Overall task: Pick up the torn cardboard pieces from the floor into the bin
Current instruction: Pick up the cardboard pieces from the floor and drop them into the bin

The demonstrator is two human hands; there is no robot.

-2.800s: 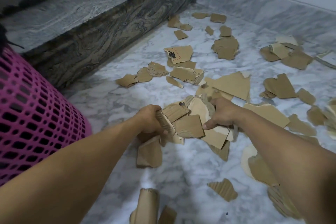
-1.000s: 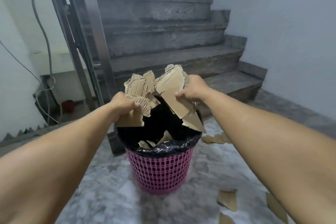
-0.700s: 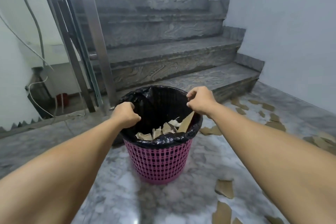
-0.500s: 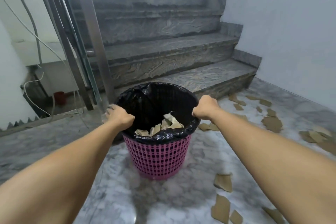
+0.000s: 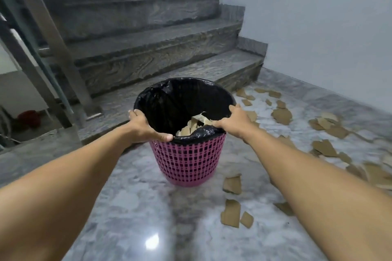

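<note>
Marble floor: scraps remain. Bin: latest load dropped in. Left hand, right hand: emptied, now clasping rim, likely repositioning.

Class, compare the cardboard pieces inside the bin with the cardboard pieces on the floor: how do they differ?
The cardboard in the bin is heaped together, pieces tilted and overlapping; the floor pieces lie flat and scattered. The binned ones sit against a black liner, the others on marble. Both are brown with torn edges.
</note>
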